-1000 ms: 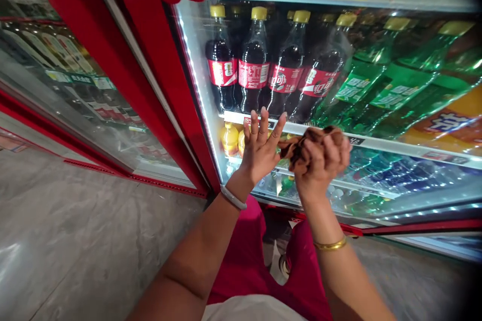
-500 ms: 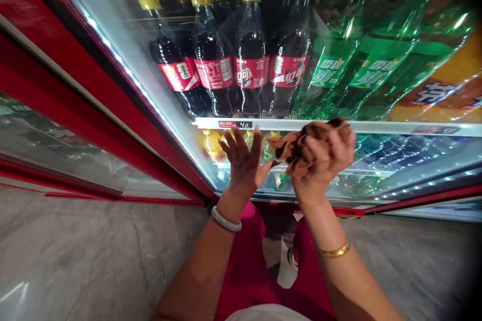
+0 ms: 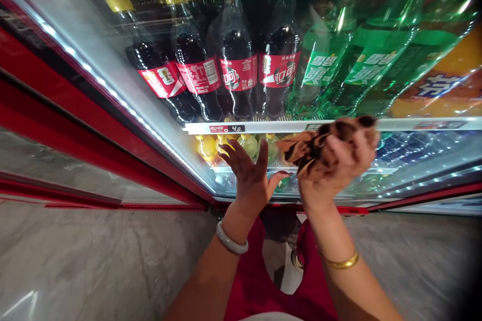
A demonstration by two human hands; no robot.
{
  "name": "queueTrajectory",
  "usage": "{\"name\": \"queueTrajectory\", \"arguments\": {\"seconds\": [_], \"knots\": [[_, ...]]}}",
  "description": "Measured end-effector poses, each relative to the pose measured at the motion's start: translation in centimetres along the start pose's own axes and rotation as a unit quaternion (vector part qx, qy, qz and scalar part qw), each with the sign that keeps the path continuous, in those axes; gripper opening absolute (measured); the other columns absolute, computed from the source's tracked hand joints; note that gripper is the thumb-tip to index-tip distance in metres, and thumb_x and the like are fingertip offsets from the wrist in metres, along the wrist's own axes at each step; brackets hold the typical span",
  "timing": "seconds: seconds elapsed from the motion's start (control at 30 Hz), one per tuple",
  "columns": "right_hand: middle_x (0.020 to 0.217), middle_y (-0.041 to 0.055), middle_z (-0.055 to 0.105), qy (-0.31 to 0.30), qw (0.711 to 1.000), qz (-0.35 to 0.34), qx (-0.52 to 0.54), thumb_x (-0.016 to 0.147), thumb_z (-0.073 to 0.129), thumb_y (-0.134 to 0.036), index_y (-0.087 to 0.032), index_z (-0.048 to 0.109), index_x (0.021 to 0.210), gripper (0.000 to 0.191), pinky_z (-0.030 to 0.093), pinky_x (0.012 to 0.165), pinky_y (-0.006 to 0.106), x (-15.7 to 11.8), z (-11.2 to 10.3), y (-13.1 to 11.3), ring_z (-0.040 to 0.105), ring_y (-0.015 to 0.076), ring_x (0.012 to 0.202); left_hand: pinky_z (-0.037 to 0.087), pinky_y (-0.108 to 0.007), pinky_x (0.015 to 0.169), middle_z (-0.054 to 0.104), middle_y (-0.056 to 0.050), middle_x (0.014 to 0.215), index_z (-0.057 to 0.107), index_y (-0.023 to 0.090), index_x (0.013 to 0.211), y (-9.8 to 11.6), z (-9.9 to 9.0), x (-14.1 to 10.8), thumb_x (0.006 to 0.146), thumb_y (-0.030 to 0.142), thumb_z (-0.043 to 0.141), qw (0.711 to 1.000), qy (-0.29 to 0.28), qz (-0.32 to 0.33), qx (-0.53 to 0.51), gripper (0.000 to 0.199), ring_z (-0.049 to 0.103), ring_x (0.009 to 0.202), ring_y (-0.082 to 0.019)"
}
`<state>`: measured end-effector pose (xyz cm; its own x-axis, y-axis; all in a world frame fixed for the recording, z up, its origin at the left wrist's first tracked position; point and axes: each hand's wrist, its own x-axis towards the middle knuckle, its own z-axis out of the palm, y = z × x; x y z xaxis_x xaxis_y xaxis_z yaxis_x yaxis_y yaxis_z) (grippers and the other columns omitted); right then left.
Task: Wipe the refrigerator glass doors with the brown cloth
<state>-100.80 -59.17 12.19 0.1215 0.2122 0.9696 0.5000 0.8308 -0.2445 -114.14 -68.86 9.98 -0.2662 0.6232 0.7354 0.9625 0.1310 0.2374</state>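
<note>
My right hand (image 3: 341, 158) is wrapped round a crumpled brown cloth (image 3: 311, 153) with dark patches, held up before the lower shelves of a glass-fronted drinks cooler. To its left, my left hand (image 3: 250, 173) is raised with its fingers spread and holds nothing. Above both hands stands a row of dark cola bottles (image 3: 239, 74) with red labels and yellow caps. Green bottles (image 3: 320, 67) lean in the view beside them. A white shelf edge (image 3: 263, 126) with a price tag (image 3: 226, 129) runs just above my fingertips.
Yellow drink bottles (image 3: 207, 148) show on the lower shelf behind my left hand. Orange bottles (image 3: 437, 88) stand at the right. A red cooler frame (image 3: 94, 145) slants along the left. Grey floor (image 3: 94, 261) lies below, beside my legs in dark pink trousers.
My right hand has moved to the right with the cloth. My left hand has shifted slightly right and down, its fingers still spread. The view of the cooler has turned a little.
</note>
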Motion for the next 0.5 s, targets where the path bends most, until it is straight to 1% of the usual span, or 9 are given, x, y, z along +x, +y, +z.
{"name": "queueTrajectory", "arguments": {"seconds": [0.03,0.1,0.17,0.2,0.27,0.37,0.4,0.43,0.5], "knots": [[0.144,0.0115,0.052,-0.032,0.999,-0.024,0.002,0.087,0.074,-0.021,-0.029,0.061,0.136,0.052,0.032,0.124,0.067,-1.4,-0.2,0.1,0.037,0.0402,0.151,0.001,-0.085,0.118,-0.045,-0.013,0.162,-0.010,0.036,0.167,0.2,0.2,-0.3,0.072,0.045,0.092,1.000,-0.005,0.003,0.003,0.140,-0.030,0.149,-0.052],[0.143,0.0101,0.053,-0.094,0.994,-0.049,0.005,0.085,0.077,-0.024,-0.031,0.061,0.134,0.052,0.034,0.123,0.067,-4.0,-1.1,1.2,0.033,0.0388,0.154,0.003,-0.083,0.120,-0.042,-0.015,0.163,-0.013,0.032,0.167,0.5,0.7,-0.8,0.072,0.045,0.092,1.000,-0.015,0.017,0.019,0.142,-0.027,0.152,-0.051],[0.143,0.0113,0.051,-0.109,0.994,-0.030,0.001,0.085,0.076,-0.024,-0.030,0.061,0.134,0.052,0.033,0.123,0.069,-5.2,-2.5,2.9,0.033,0.0397,0.154,0.006,-0.080,0.122,-0.037,-0.016,0.166,-0.011,0.029,0.167,1.0,1.2,-1.1,0.071,0.051,0.092,0.998,-0.027,0.039,0.030,0.143,-0.022,0.154,-0.050],[0.144,0.0124,0.050,-0.100,0.995,-0.007,-0.005,0.084,0.076,-0.023,-0.029,0.061,0.135,0.052,0.032,0.124,0.070,-5.0,-3.1,3.7,0.035,0.0405,0.153,0.007,-0.079,0.123,-0.034,-0.016,0.167,-0.010,0.029,0.167,1.3,1.3,-1.2,0.070,0.054,0.091,0.998,-0.036,0.047,0.030,0.142,-0.020,0.155,-0.050],[0.145,0.0147,0.049,-0.059,0.997,0.049,-0.024,0.083,0.075,-0.021,-0.027,0.062,0.135,0.055,0.034,0.122,0.070,-3.0,-4.0,4.6,0.042,0.0417,0.148,0.010,-0.078,0.124,-0.029,-0.017,0.169,-0.007,0.028,0.168,2.0,1.7,-1.3,0.071,0.055,0.090,0.997,-0.051,0.056,0.020,0.140,-0.015,0.156,-0.051],[0.147,0.0183,0.048,-0.011,0.990,0.131,-0.047,0.084,0.074,-0.023,-0.024,0.062,0.136,0.054,0.039,0.120,0.065,0.9,-3.8,4.0,0.045,0.0417,0.144,0.011,-0.080,0.122,-0.029,-0.015,0.170,-0.006,0.032,0.168,3.0,2.2,-1.1,0.074,0.048,0.090,0.997,-0.049,0.055,-0.002,0.136,-0.014,0.156,-0.051],[0.149,0.0188,0.047,-0.006,0.989,0.140,-0.049,0.085,0.074,-0.025,-0.023,0.061,0.138,0.054,0.038,0.120,0.065,1.7,-3.4,3.4,0.044,0.0421,0.145,0.010,-0.080,0.122,-0.031,-0.013,0.169,-0.007,0.033,0.167,3.2,2.4,-1.0,0.074,0.045,0.091,0.998,-0.045,0.052,-0.010,0.135,-0.015,0.156,-0.051],[0.150,0.0185,0.046,-0.004,0.991,0.129,-0.046,0.086,0.072,-0.026,-0.023,0.059,0.140,0.055,0.036,0.121,0.066,2.0,-3.0,2.9,0.042,0.0428,0.147,0.009,-0.080,0.121,-0.034,-0.011,0.168,-0.007,0.036,0.167,3.3,2.6,-0.9,0.074,0.041,0.091,0.998,-0.043,0.049,-0.015,0.135,-0.017,0.155,-0.051],[0.153,0.0153,0.045,-0.022,0.997,0.068,-0.035,0.087,0.072,-0.027,-0.027,0.055,0.143,0.059,0.031,0.123,0.070,0.8,-2.3,2.3,0.037,0.0434,0.151,0.004,-0.082,0.119,-0.039,-0.008,0.165,-0.006,0.040,0.166,3.3,3.0,-0.8,0.074,0.033,0.092,0.998,-0.041,0.041,-0.018,0.135,-0.021,0.153,-0.051]]}}
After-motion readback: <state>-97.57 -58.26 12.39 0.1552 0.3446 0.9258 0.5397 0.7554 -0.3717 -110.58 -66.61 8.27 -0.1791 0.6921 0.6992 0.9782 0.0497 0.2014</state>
